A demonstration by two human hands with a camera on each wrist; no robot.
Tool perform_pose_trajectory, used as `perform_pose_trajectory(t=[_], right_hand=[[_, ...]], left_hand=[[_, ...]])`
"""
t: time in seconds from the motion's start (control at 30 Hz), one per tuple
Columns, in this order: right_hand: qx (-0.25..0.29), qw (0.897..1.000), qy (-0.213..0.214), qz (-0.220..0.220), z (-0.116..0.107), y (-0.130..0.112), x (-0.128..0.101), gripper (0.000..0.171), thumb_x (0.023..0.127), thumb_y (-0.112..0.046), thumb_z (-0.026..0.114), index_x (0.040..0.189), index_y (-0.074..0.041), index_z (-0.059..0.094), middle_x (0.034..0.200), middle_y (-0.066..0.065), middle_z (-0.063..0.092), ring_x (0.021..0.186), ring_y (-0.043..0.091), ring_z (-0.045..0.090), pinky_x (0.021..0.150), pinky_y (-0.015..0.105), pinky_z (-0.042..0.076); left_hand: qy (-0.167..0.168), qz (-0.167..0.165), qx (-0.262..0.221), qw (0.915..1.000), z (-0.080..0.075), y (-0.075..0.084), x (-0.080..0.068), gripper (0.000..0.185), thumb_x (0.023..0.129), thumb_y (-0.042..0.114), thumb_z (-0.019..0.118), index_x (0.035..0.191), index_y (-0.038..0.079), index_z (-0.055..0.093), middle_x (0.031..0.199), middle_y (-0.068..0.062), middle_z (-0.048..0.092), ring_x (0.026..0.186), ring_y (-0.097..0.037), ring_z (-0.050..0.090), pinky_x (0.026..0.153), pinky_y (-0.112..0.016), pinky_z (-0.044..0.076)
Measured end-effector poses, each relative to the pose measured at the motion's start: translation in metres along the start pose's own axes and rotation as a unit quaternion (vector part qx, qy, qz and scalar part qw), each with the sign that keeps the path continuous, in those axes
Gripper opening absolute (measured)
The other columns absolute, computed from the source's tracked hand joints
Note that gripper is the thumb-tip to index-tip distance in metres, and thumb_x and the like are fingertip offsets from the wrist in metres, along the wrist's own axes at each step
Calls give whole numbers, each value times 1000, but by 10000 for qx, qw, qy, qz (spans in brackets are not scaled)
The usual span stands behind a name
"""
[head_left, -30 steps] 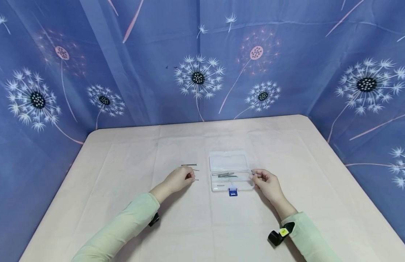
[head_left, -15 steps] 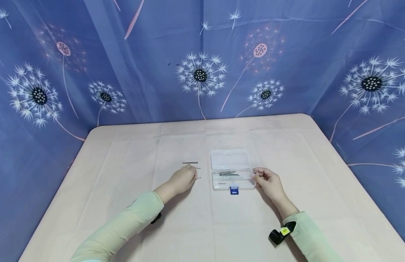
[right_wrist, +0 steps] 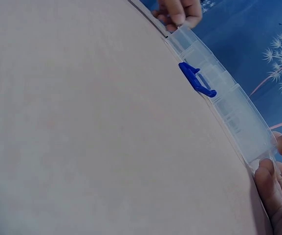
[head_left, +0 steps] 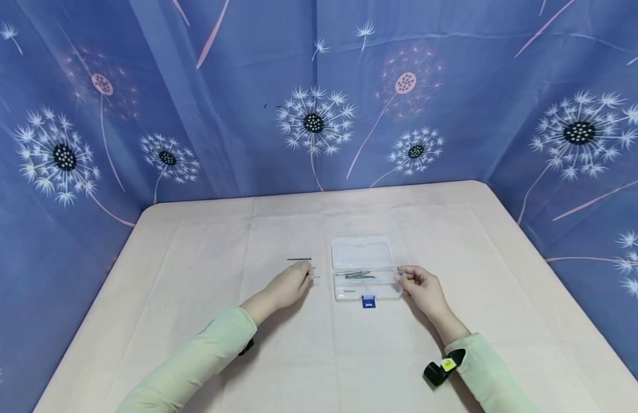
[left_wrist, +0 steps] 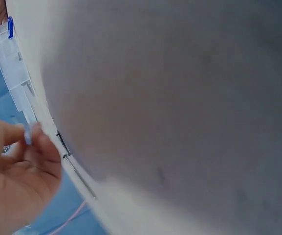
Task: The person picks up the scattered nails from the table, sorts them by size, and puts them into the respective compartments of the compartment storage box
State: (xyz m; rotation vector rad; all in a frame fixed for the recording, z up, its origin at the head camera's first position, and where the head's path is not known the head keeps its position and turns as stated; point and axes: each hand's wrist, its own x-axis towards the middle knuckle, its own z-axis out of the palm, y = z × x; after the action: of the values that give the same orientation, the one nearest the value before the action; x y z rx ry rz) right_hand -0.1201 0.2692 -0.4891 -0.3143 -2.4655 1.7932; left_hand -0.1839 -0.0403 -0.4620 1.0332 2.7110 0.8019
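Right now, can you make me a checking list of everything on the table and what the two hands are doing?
Surface: table under a pale creased cloth.
Job's things: open clear box with blue latch, several nails inside; loose nails left of it.
Clutter: nothing seen.
Hands: left hand pinches a nail beside the box; right hand touches the box's right end, fingers curled.
Cables: nothing seen.
Surroundings: blue dandelion curtain behind and on both sides.

Both arms reach forward in pale green sleeves, forearms low. The left hand [head_left: 287, 285] has its fingers curled, tips pinched together. The right hand [head_left: 421, 287] lies opposite, fingers loosely curled, thumb toward the fingertips.
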Motion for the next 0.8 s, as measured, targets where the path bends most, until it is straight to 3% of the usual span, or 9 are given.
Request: perform_pose_trajectory(t=[0.2,0.3,0.43,0.53,0.8], right_hand=[[-31,10000,-7,-17,1,1,0,29,90,-4,61,114,11,57,81,-2,56,64,1,50,55,14,48],[-35,10000,8,0,1,1,0,29,90,-4,61,114,11,58,82,-1,56,64,1,51,56,15,48],[-20,10000,5,8,0,2,1,29,90,-4,61,114,10,58,82,-1,56,64,1,51,56,15,49],[-18,10000,3,-25,0,2,1,29,90,-4,61,114,11,58,81,-1,56,64,1,51,56,15,49],[54,10000,-9,-63,-1,2,1,29,89,-3,61,113,12,57,81,-1,56,64,1,51,55,15,49]], left_hand=[[224,555,-1274,9900,3,1,1,5,95,4,52,91,2,53,80,-5,57,71,-6,47,66,-22,47],[188,599,-1617,9848,3,5,0,7,95,6,53,92,0,54,80,-8,60,68,-5,50,63,-19,47],[98,531,-2009,9781,4,12,-1,6,93,3,55,97,-3,56,83,-15,62,65,-16,57,58,-20,50],[141,495,-2121,9759,5,15,-1,9,91,0,56,100,-4,56,84,-16,63,66,-20,58,59,-20,52],[419,448,-1933,9792,10,20,3,8,89,3,60,97,1,61,86,-7,66,75,-11,59,71,-21,52]])
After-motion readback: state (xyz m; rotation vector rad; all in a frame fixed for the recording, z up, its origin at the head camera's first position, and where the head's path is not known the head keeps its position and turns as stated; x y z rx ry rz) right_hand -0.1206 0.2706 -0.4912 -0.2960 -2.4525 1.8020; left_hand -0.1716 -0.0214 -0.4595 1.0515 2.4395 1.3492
